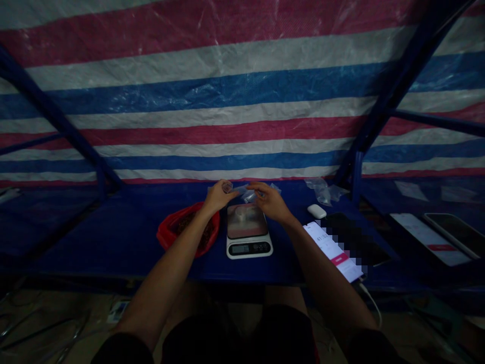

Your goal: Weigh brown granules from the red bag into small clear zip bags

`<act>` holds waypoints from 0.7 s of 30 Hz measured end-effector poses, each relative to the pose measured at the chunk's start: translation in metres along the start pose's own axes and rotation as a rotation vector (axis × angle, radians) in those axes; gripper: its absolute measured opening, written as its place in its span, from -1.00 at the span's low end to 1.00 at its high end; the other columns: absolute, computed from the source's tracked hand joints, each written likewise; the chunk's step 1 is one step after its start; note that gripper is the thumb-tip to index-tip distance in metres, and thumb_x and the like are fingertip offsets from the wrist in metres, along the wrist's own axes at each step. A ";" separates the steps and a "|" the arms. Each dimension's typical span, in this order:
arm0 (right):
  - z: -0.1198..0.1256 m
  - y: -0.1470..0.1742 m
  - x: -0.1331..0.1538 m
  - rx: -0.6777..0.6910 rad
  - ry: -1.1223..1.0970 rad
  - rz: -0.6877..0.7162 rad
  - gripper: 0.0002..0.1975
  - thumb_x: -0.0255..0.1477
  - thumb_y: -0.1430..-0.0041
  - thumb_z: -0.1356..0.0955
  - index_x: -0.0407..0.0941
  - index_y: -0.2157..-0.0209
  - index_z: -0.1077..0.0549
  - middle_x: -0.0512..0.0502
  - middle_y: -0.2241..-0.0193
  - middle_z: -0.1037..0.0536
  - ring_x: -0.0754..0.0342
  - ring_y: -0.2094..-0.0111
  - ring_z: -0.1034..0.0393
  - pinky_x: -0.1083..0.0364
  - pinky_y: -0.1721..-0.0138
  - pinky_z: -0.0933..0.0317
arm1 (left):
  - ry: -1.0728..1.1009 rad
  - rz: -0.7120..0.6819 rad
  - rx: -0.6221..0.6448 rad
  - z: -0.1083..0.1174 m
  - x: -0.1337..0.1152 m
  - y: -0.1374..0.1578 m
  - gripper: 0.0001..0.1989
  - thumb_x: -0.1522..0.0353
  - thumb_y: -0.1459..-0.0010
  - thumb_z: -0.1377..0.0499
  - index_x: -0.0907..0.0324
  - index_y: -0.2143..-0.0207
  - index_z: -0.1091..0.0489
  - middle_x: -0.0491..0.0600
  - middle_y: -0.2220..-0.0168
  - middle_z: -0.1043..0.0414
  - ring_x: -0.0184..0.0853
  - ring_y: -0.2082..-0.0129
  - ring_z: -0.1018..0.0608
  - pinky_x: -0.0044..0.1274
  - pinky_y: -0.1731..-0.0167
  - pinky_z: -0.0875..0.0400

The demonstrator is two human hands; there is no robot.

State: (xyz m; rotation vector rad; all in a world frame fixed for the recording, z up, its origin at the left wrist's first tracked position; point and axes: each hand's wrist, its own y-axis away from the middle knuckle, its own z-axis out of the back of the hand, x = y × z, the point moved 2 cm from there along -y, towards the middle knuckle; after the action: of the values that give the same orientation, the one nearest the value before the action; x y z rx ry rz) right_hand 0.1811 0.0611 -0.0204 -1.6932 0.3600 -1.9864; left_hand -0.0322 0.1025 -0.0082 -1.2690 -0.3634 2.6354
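Just beyond the scale, my left hand (220, 197) is closed on a small clear plastic bag (240, 191). My right hand (271, 201) pinches at the bag's other side with bent fingers. Below both hands stands a white digital scale (248, 248) with a metal plate and a lit display too small to read. A little round item (240, 214), perhaps a reflection, shows on its plate. Left of the scale, partly behind my left forearm, an open red plastic bag (163, 233) holds small brown pieces whose kind I cannot make out. More clear plastic (249, 196) lies behind the scale.
On the blue table (94, 237), right of the scale, lie a white earbud case (317, 211), a lit phone (322, 242) with a cable, and a dark device (348, 232). Crumpled clear bags (322, 190) lie at the back right. Blue posts and a striped tarp (227, 136) stand behind.
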 end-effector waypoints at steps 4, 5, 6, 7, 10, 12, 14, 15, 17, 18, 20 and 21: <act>0.000 -0.001 -0.009 -0.046 0.013 -0.001 -0.60 -0.57 -0.10 -0.31 -0.06 0.05 -0.60 -0.21 -0.12 -0.49 -0.09 -0.19 -0.37 -0.13 -0.20 -0.29 | 0.038 0.008 0.006 -0.003 -0.004 0.002 -0.37 0.11 0.08 -0.44 0.18 0.01 -0.38 0.04 0.15 -0.59 -0.24 0.20 -0.61 -0.45 0.18 -0.44; 0.000 -0.001 -0.010 -0.055 0.013 -0.002 -0.62 -0.56 -0.11 -0.31 -0.07 0.06 -0.60 -0.21 -0.12 -0.49 -0.10 -0.19 -0.38 -0.13 -0.19 -0.30 | 0.057 0.005 0.005 -0.003 -0.005 0.001 -0.36 0.12 0.07 -0.44 0.17 -0.02 -0.37 0.04 0.16 -0.59 -0.25 0.19 -0.61 -0.46 0.17 -0.44; 0.000 -0.002 -0.011 -0.063 0.015 -0.003 -0.64 -0.55 -0.12 -0.31 -0.07 0.07 -0.60 -0.21 -0.11 -0.50 -0.10 -0.18 -0.38 -0.14 -0.18 -0.31 | 0.072 0.001 0.003 -0.003 -0.006 0.001 -0.36 0.14 0.06 -0.44 0.17 -0.04 -0.36 0.03 0.16 -0.58 -0.25 0.19 -0.61 -0.46 0.17 -0.44; 0.001 -0.002 -0.012 -0.074 0.023 -0.006 -0.65 -0.54 -0.13 -0.31 -0.07 0.09 -0.60 -0.21 -0.10 -0.51 -0.10 -0.17 -0.39 -0.14 -0.18 -0.31 | 0.082 -0.006 0.001 -0.003 -0.007 0.001 -0.36 0.15 0.05 -0.44 0.16 -0.05 -0.36 0.02 0.16 -0.58 -0.26 0.19 -0.61 -0.46 0.16 -0.44; 0.003 -0.003 -0.014 -0.111 0.053 -0.027 -0.70 -0.50 -0.13 -0.33 -0.06 0.13 -0.61 -0.18 0.00 -0.57 -0.11 -0.09 -0.46 -0.14 -0.15 -0.34 | 0.053 -0.027 0.000 -0.002 -0.009 0.002 -0.45 0.14 -0.03 -0.39 0.17 -0.02 -0.40 0.01 0.19 -0.58 -0.26 0.23 -0.60 -0.45 0.20 -0.44; 0.004 -0.004 -0.015 -0.130 0.060 -0.040 -0.73 -0.49 -0.13 -0.34 -0.07 0.16 -0.62 -0.18 0.04 -0.60 -0.11 -0.06 -0.48 -0.13 -0.15 -0.34 | -0.017 -0.049 -0.008 -0.003 -0.010 0.003 -0.60 0.14 -0.10 -0.33 0.16 0.07 -0.46 -0.01 0.25 -0.57 -0.26 0.27 -0.58 -0.45 0.23 -0.43; 0.005 -0.005 -0.016 -0.143 0.062 -0.044 -0.74 -0.49 -0.12 -0.33 -0.08 0.18 -0.62 -0.18 0.03 -0.61 -0.12 -0.09 -0.48 -0.13 -0.17 -0.32 | -0.097 -0.074 -0.052 -0.003 -0.013 0.003 -0.69 0.14 -0.14 -0.29 0.16 0.18 -0.50 -0.01 0.30 -0.55 -0.25 0.29 -0.56 -0.45 0.23 -0.42; 0.006 -0.005 -0.016 -0.146 0.067 -0.043 -0.73 -0.50 -0.12 -0.32 -0.08 0.19 -0.61 -0.18 0.01 -0.61 -0.11 -0.10 -0.47 -0.13 -0.19 -0.30 | -0.132 -0.087 -0.089 -0.003 -0.014 0.003 -0.71 0.14 -0.15 -0.28 0.16 0.21 -0.50 0.00 0.30 -0.54 -0.25 0.29 -0.55 -0.44 0.21 -0.41; 0.006 -0.004 -0.016 -0.147 0.088 -0.042 -0.71 -0.53 -0.12 -0.30 -0.08 0.19 -0.61 -0.17 -0.01 -0.61 -0.10 -0.12 -0.47 -0.13 -0.21 -0.28 | -0.196 -0.092 -0.165 -0.003 -0.016 0.002 -0.69 0.09 -0.18 -0.24 0.16 0.26 -0.49 0.02 0.30 -0.52 -0.23 0.26 -0.54 -0.43 0.18 -0.41; 0.006 -0.004 -0.015 -0.145 0.099 -0.042 -0.70 -0.54 -0.12 -0.29 -0.07 0.19 -0.61 -0.16 -0.02 -0.61 -0.09 -0.13 -0.46 -0.14 -0.22 -0.26 | -0.227 -0.082 -0.189 -0.003 -0.016 0.000 -0.66 0.06 -0.20 -0.22 0.16 0.27 -0.48 0.04 0.28 -0.51 -0.21 0.23 -0.55 -0.42 0.16 -0.40; 0.007 -0.003 -0.013 -0.143 0.117 -0.040 -0.68 -0.56 -0.12 -0.27 -0.06 0.19 -0.61 -0.15 -0.06 -0.60 -0.09 -0.16 -0.44 -0.14 -0.25 -0.23 | -0.286 -0.029 -0.186 -0.004 -0.014 -0.003 -0.60 -0.01 -0.20 -0.19 0.16 0.26 -0.46 0.09 0.23 -0.51 -0.16 0.17 -0.55 -0.39 0.12 -0.40; 0.007 -0.003 -0.011 -0.141 0.128 -0.041 -0.67 -0.57 -0.12 -0.27 -0.06 0.18 -0.61 -0.15 -0.08 -0.59 -0.08 -0.18 -0.42 -0.14 -0.26 -0.21 | -0.310 0.008 -0.162 -0.005 -0.011 -0.004 -0.56 -0.04 -0.18 -0.19 0.16 0.24 -0.45 0.12 0.19 -0.51 -0.13 0.14 -0.55 -0.37 0.12 -0.40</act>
State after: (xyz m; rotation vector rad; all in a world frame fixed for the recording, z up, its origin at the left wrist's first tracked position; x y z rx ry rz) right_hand 0.1883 0.0703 -0.0273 -1.6731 0.5260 -2.1499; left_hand -0.0209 0.1043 -0.0021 -0.8994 -0.6305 2.8612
